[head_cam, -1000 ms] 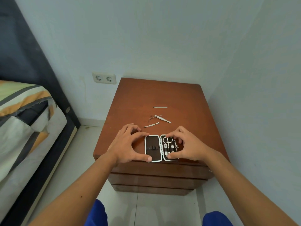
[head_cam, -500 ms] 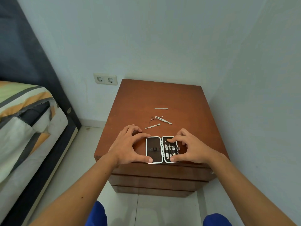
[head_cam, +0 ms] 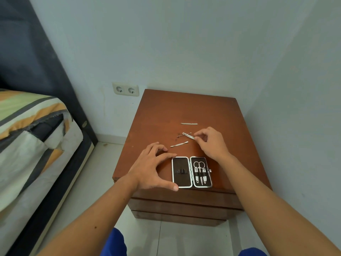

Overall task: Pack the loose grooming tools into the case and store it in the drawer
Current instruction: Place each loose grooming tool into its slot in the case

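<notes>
The case [head_cam: 191, 172] lies open and flat at the lower centre of the frame, close to the near edge of the brown wooden worktop [head_cam: 162, 115]. It has two dark halves with pale, rounded rims, joined by a hinge down the middle. The left half shows only a small dark strap across its middle. The right half holds a pair of scissors [head_cam: 199, 168] with round handles and, beside it, what look like two or three smaller metal tools under a strap; their exact number is too small to tell.

Above the case, four loose silver tools can be counted on the worktop: a straight flat file [head_cam: 189, 123] farthest up, a slim spatula-like tool [head_cam: 179, 144] nearest the case, and between them a tweezer-like piece [head_cam: 188, 135] lying across a thin needle-like pick [head_cam: 181, 135].

The left hand [head_cam: 153, 168] rests on the worktop just left of the case, fingers spread and relaxed, thumb tip touching the case's lower left corner. The right hand [head_cam: 210, 143] is at the right end of the tweezer-like piece, thumb and forefinger curled and closing on its tip.

One double wall socket [head_cam: 125, 89] sits at centre left; one bed [head_cam: 33, 130] fills the left edge.
</notes>
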Action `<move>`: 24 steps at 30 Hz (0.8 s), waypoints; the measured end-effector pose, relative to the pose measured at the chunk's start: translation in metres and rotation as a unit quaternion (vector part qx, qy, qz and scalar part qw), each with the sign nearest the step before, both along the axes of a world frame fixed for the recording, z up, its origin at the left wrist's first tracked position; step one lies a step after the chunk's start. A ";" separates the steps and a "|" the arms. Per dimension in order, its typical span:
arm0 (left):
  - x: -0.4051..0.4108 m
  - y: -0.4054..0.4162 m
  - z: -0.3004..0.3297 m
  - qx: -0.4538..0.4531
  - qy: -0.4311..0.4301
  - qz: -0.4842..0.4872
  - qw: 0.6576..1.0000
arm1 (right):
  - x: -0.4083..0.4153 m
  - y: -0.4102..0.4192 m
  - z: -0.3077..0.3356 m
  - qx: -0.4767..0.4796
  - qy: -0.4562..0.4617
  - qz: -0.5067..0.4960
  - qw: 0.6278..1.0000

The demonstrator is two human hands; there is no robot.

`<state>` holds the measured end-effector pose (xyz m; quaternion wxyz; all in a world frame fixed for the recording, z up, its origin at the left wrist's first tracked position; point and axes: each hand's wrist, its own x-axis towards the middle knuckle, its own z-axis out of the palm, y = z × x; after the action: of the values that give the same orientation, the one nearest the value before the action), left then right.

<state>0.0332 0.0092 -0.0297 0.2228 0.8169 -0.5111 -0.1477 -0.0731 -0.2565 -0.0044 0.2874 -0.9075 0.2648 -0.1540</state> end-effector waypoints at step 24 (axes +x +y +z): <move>-0.004 0.003 0.005 -0.029 -0.025 -0.015 0.999 | -0.026 0.044 0.027 0.259 -0.038 0.151 0.953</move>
<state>0.0287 0.0127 -0.0242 0.2316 0.8058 -0.5326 -0.1155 -0.0989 -0.2128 0.0223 0.5420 -0.8250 0.1441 -0.0690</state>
